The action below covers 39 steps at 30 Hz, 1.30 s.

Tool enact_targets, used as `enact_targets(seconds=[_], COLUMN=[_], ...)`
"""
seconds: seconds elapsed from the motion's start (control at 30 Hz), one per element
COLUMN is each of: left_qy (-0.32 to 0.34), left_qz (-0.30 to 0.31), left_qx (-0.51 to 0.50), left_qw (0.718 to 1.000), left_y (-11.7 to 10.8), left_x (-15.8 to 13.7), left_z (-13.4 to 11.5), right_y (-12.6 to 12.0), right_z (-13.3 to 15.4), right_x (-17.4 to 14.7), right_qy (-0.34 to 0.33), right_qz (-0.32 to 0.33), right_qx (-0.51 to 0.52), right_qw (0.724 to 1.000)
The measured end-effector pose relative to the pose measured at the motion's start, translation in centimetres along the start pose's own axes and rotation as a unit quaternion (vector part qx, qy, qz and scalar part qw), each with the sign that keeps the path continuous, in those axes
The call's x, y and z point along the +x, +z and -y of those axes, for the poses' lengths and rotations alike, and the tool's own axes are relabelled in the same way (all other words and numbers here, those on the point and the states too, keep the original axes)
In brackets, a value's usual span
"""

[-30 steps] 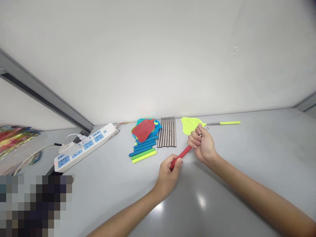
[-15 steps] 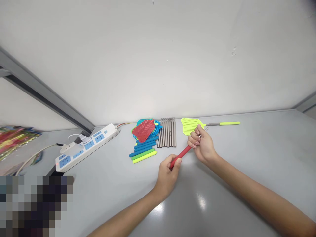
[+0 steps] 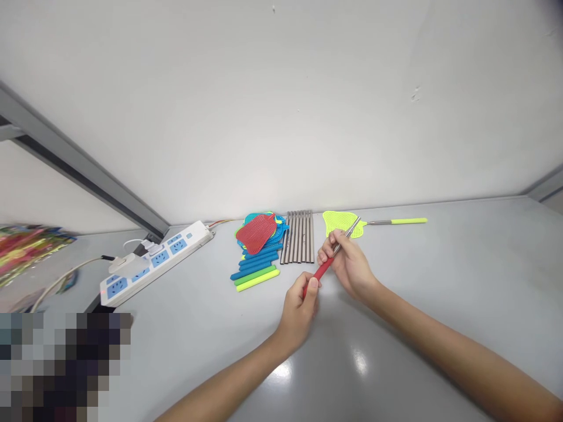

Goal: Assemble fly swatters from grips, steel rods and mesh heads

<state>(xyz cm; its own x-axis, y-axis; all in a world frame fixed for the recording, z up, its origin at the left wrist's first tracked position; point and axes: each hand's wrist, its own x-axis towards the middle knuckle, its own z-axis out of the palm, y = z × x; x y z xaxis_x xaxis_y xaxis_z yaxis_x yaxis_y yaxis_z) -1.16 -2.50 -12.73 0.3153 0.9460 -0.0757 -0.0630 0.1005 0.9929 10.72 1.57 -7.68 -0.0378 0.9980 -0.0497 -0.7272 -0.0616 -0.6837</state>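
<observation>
Head view: near yellow swatter (image 3: 336, 223), red grip (image 3: 324, 268) is finger-clasped by left hand (image 3: 295, 308), rod (image 3: 353, 227) by right hand (image 3: 353, 271); fitting seems underway, alignment needed.

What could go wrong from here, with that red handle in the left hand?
The smooth metal rod might slip: the right hand grips it near where it meets the red handle, held lower down by the left hand. In this view the rod's tip overlaps the yellow swatter, so it might knock it if close; I can't tell the gap. The metal tubes side by side on the table could scatter if bumped.
</observation>
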Motion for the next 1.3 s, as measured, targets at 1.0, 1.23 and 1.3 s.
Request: enact_targets(seconds=[1.0, 1.23, 1.3], left_qy=[-0.001, -0.008, -0.009], left_qz=[0.102, 0.115, 0.115], left_qx=[0.187, 0.168, 0.164], left_qw=[0.977, 0.979, 0.980], left_y=[0.3, 0.2, 0.2], left_x=[-0.5, -0.7, -0.7], left_z=[-1.0, -0.9, -0.9], right_y=[-0.3, -0.2, -0.3], right_z=[4.9, 4.1, 4.0], right_x=[0.6, 0.5, 0.5], right_qy=[0.034, 0.046, 0.041], right_qz=[0.020, 0.018, 0.011], right_qx=[-0.002, -0.029, -0.035], right_qw=[0.999, 0.998, 0.998])
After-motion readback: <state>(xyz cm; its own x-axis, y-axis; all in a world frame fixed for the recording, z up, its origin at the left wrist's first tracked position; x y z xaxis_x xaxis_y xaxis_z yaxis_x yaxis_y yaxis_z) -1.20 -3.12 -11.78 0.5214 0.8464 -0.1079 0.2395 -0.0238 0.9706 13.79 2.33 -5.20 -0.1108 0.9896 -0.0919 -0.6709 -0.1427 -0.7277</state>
